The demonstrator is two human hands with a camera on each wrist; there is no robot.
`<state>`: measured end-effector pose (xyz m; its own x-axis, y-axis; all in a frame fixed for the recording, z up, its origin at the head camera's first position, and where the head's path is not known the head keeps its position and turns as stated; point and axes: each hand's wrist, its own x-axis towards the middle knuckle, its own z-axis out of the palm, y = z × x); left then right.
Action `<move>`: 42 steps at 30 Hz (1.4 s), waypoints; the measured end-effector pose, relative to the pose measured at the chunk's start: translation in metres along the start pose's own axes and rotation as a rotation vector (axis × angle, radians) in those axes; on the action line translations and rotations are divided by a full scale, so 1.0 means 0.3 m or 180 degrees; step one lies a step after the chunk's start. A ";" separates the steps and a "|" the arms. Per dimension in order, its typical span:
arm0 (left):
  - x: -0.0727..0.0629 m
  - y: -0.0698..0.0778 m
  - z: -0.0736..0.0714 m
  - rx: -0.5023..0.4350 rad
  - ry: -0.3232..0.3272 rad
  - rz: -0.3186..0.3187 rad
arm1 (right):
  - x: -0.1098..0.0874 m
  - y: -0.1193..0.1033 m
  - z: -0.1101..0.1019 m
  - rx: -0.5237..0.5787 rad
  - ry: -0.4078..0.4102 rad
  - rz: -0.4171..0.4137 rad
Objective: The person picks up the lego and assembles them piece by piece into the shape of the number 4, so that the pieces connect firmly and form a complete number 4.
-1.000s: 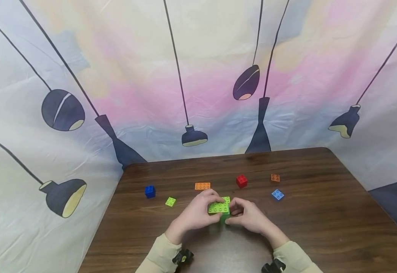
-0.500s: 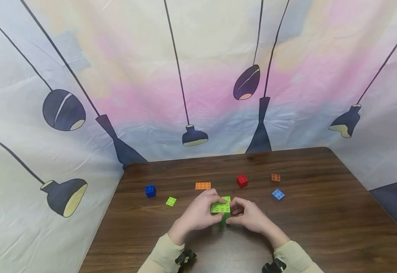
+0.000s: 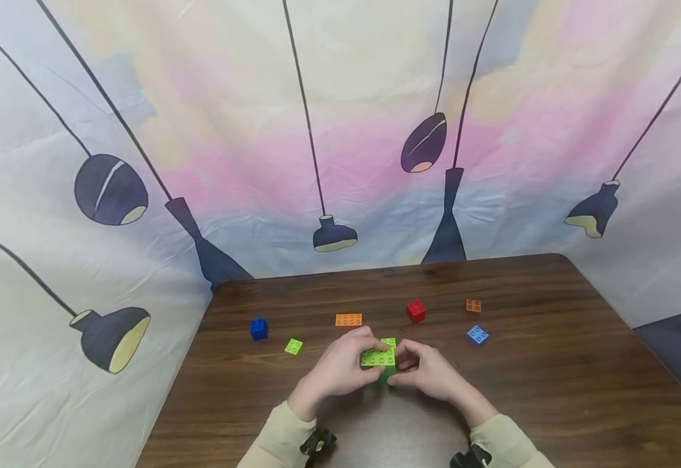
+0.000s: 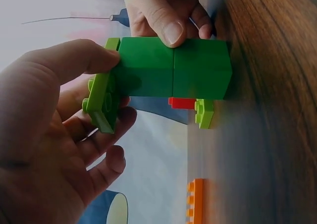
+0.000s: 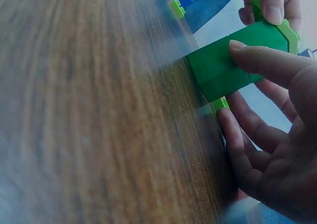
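Note:
In the head view my left hand [image 3: 341, 365] pinches a lime flat toy brick [image 3: 378, 358] between thumb and fingers. This flat brick lies at the top of a stack of two dark green toy bricks [image 4: 173, 68], overhanging on the left-hand side. My right hand [image 3: 428, 372] grips the stack from the other side, its thumb [image 5: 267, 63] across the joint between the two bricks. The stack stands upright on the table. Low behind it, another lime piece [image 4: 204, 114] shows, mostly hidden.
On the brown table [image 3: 539, 390] lie a blue brick [image 3: 259, 329], a small lime plate [image 3: 293, 346], an orange plate [image 3: 348, 320], a red brick [image 3: 415, 311], a small orange plate [image 3: 473, 305] and a light blue plate [image 3: 477, 335]. A printed cloth [image 3: 229, 130] hangs behind.
Over the last second my left hand has shifted slightly right with the lime flat brick. My right hand and the loose bricks have stayed in place.

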<state>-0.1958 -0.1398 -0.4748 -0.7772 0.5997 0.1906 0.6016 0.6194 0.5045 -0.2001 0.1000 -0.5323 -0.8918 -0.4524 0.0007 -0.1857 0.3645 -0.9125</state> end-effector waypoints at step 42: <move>-0.004 0.030 0.006 -0.0292 0.0104 -0.0354 | -0.004 -0.006 -0.012 0.0052 -0.0030 -0.0111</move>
<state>-0.1892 -0.1341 -0.4721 -0.8447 0.5121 0.1558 0.4932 0.6314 0.5985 -0.2001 0.1029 -0.5293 -0.8810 -0.4723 0.0288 -0.2097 0.3350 -0.9186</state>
